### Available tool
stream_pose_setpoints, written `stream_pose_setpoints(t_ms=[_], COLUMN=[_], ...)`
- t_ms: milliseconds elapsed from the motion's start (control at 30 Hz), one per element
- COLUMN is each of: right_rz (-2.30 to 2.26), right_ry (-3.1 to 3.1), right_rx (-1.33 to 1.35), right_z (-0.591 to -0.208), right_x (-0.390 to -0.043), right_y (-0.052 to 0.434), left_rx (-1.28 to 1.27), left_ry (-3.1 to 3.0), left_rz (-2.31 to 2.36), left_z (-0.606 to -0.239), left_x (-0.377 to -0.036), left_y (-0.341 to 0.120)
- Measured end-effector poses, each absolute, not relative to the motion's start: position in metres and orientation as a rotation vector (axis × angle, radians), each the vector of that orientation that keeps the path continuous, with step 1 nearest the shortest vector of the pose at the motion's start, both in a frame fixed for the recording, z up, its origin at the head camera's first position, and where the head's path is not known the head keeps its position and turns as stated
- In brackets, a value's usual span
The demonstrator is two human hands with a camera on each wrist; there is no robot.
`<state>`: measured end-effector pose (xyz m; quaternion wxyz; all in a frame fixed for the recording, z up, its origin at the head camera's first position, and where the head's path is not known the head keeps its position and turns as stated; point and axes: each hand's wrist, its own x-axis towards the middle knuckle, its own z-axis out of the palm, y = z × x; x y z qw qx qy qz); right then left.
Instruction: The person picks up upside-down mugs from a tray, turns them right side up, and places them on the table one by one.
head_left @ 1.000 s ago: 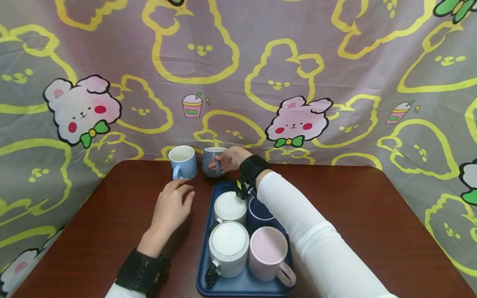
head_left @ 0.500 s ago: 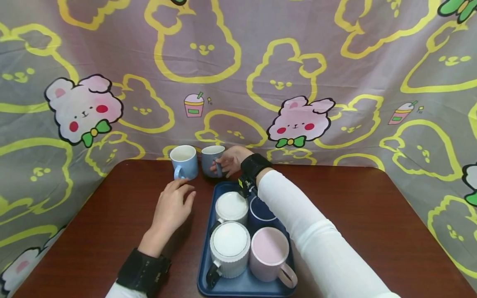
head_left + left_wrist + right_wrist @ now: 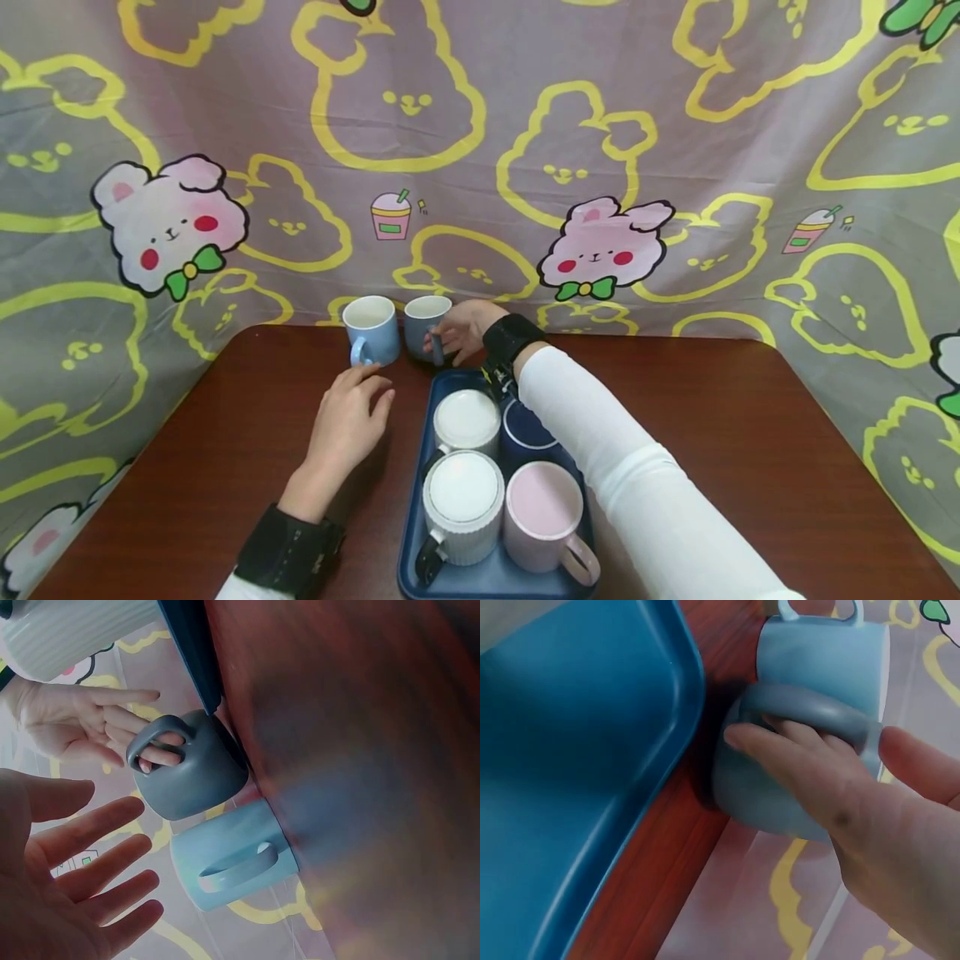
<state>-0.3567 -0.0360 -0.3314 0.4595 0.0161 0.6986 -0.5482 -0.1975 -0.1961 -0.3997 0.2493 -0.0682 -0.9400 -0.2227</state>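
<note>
- Grey-blue mug [image 3: 426, 324] stands upright at the far edge of the table [image 3: 750, 433], about 12 o'clock from the blue tray [image 3: 487, 575], just beyond the tray's far rim and apart from it.
- Right hand [image 3: 467, 327] has fingers threaded through the mug's handle [image 3: 154, 746]; the right wrist view shows them curled round the loop with the thumb out to the side, so the hand grips the handle.
- Judged by its look, the mug is glazed ceramic: stiff, fairly heavy for its size, smooth enough to slip, and liable to chip if knocked against its neighbour. The handle is the natural hold, or a wrap round the body.
- Light blue mug [image 3: 371, 328] stands just beside it at 9 o'clock, handle toward the person; whether the two touch cannot be told.
- Left hand [image 3: 347, 421] hovers low over the table at 7 o'clock from the mugs, fingers spread and relaxed, holding nothing.
- On the tray sit a white mug [image 3: 467, 421], a ribbed white mug [image 3: 462, 504], a pink mug [image 3: 544, 515] and a dark navy mug [image 3: 525, 433].
- The right sleeve hides part of the navy mug; the grey-blue mug's inside is hard to make out, and its base is shadowed.
</note>
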Motion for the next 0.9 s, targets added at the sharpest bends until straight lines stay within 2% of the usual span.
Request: stream_pose_setpoints(t_ms=[567, 900], right_rz=[-1.274, -1.219], right_ry=[1.623, 1.616], right_rx=[0.009, -0.108], right_z=[-0.3288, -0.3291], right_x=[-0.3583, -0.3563], right_y=[-0.0415, -0.0405], left_rx=[-0.187, -0.198], left_ry=[-2.558, -2.551], left_rz=[-0.601, -0.584], left_z=[-0.3991, -0.3997], left_x=[-0.1969, -0.1961], left_y=[-0.1981, -0.1973])
